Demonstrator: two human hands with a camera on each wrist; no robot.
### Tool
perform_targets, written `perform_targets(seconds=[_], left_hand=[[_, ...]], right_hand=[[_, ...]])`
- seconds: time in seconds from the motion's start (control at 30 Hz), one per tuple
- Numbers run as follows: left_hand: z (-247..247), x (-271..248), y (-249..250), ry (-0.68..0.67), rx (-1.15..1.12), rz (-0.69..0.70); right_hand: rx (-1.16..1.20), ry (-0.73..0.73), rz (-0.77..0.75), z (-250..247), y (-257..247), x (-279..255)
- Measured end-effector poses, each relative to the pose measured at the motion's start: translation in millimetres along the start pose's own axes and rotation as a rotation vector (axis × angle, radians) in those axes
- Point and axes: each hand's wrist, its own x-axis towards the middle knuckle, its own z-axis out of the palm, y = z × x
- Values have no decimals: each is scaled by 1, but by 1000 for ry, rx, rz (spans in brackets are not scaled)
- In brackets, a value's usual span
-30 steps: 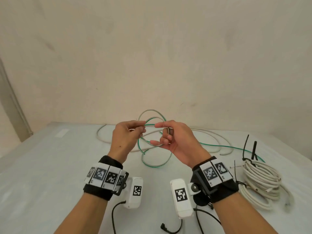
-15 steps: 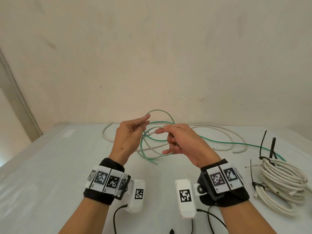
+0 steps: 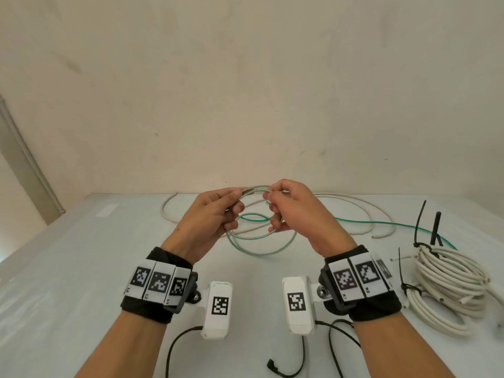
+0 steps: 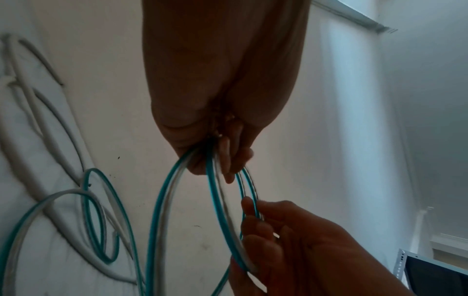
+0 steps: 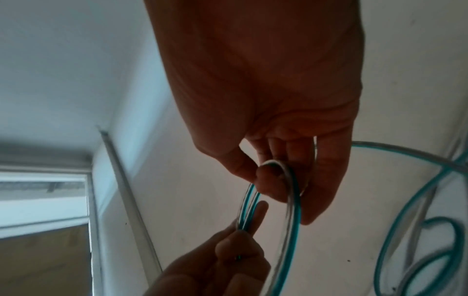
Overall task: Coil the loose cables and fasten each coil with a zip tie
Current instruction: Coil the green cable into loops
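Note:
A thin green-and-clear cable (image 3: 254, 190) is held above the white table in a small coil of a few loops. My left hand (image 3: 236, 204) pinches the loops together on the coil's left side, which shows close up in the left wrist view (image 4: 217, 160). My right hand (image 3: 272, 210) curls its fingers round the loops on the right side (image 5: 278, 180). The cable's free length (image 3: 381, 222) trails off to the right across the table. A loose white cable (image 3: 362, 207) lies in wide curves behind the hands.
At the right lies a coil of white cable (image 3: 450, 285) bound with black zip ties (image 3: 409, 286), their tails (image 3: 420, 222) sticking up. The wall rises just behind the table's far edge. Black wrist-camera leads (image 3: 286, 373) hang at the near edge.
Both hands have risen and closed together on the coil. The left hand, open-fingered half a second ago, now pinches the gathered loops, and the right hand has brought a loop across to it.

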Motion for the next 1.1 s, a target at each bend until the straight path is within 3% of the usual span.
perform_targets(seconds=[0.13,0.27,0.53,0.63,0.73,0.9,1.1], left_hand=[[2,0,-1,30,63,6],[3,-4,3,34,167,30],[6,-9,-2,41,269,31],[5,-8,-1,46,255,43],[3,-8,1,43,262,59],[2,-9,2,14,293,67],[5,-11,6,-13,232,21]], right_hand=[[-330,70,-199,3,1,-3],[-509,96,-331,1,2,-2],[-713,49,-402,4,5,-1],[-768,111,-392,5,2,-3],[-660,225,-418,3,-2,-4],[-805,176,-440,4,0,-5],[-812,363,-476,7,1,-4]])
